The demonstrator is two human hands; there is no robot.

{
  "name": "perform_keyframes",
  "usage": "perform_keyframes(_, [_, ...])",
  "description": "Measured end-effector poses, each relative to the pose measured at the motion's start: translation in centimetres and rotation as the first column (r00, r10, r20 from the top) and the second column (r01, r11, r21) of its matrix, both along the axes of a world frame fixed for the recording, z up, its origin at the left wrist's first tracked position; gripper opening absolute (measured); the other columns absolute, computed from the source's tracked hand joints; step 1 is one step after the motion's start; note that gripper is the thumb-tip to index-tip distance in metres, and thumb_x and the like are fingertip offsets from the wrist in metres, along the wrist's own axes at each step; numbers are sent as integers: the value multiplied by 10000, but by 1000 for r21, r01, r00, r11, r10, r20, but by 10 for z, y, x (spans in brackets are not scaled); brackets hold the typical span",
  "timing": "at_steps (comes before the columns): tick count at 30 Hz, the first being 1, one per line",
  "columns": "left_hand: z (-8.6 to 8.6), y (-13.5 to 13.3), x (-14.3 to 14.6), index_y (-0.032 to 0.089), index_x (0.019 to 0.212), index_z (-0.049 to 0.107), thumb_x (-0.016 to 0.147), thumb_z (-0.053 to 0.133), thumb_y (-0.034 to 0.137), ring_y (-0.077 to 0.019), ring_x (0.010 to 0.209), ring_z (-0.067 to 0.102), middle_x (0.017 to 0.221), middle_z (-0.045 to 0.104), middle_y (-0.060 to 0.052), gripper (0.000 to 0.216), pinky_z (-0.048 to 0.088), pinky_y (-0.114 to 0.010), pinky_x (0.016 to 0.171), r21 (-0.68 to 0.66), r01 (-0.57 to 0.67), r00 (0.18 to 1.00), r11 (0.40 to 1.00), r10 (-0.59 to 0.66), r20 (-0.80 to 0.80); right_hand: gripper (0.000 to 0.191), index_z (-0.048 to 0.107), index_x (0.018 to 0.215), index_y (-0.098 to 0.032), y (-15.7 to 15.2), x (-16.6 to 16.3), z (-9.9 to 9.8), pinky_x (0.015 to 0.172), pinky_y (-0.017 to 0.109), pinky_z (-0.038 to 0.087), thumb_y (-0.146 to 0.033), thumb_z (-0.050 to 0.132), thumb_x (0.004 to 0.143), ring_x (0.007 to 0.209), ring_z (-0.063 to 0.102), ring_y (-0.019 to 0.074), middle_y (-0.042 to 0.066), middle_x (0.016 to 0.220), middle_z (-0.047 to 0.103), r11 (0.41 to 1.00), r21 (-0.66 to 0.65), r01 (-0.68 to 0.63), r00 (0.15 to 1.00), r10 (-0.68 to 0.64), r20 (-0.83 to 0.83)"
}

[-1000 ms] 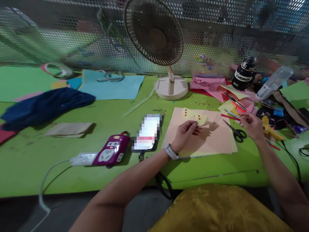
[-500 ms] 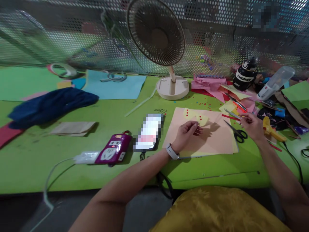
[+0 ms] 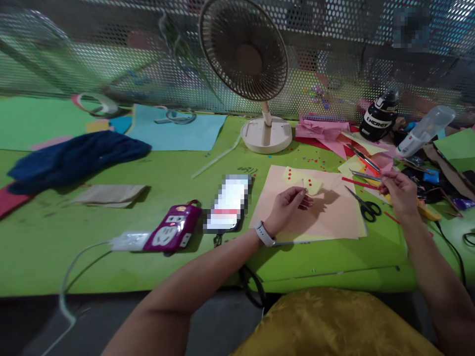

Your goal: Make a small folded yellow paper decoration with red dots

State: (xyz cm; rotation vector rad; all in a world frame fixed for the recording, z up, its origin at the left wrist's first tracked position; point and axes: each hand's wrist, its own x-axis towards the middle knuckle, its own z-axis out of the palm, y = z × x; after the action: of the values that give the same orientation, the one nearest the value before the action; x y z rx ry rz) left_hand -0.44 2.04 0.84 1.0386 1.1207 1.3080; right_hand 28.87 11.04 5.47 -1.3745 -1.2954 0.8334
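Observation:
My left hand (image 3: 288,207) rests on a peach paper sheet (image 3: 326,215), its fingers curled and pressed onto the lower edge of a pale yellow paper cutout (image 3: 302,179) dotted with small red squares. A white watch sits on that wrist. My right hand (image 3: 399,194) hovers to the right above the table, fingers pinched on a thin metal tool like tweezers (image 3: 365,175) that points left. Black-handled scissors (image 3: 361,202) lie on the sheet's right edge between the two hands.
A beige desk fan (image 3: 247,64) stands behind the sheet before a perforated metal screen. A phone (image 3: 229,201) and a purple power strip (image 3: 168,233) lie to the left, a dark blue cloth (image 3: 74,158) further left. Paper scraps, a black bottle (image 3: 379,117) and a glue gun crowd the right.
My right hand has moved a little to the right and up with the thin tool. My left hand stays on the yellow cutout.

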Motion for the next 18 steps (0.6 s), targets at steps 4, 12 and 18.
perform_keyframes(4, [0,0,-1,171,882,639,809,676,569,-172,685,698,797,736,-68,407,582,-317,674,8,-1,1000,1000,1,-10,163,663,803,-224,1,0,-1,448,229,462,-324,700,680,445,548,103,-37,554,620,1000,-19,-6,1000,6,-12])
perform_keyframes(12, [-1,0,0,159,898,633,801,693,560,-170,697,704,797,739,-64,417,575,-302,662,4,2,1000,1000,-2,15,147,674,828,-220,2,3,-2,438,200,440,-302,703,710,434,540,82,-44,564,624,999,-6,-40,999,40,-20])
perform_keyframes(18, [-1,1,0,159,899,637,790,702,562,-171,681,708,796,743,-65,422,579,-304,663,5,-4,1000,1000,4,6,151,684,803,-236,2,3,-3,428,213,450,-330,727,693,435,534,91,-37,575,640,998,-30,-56,998,55,-31])
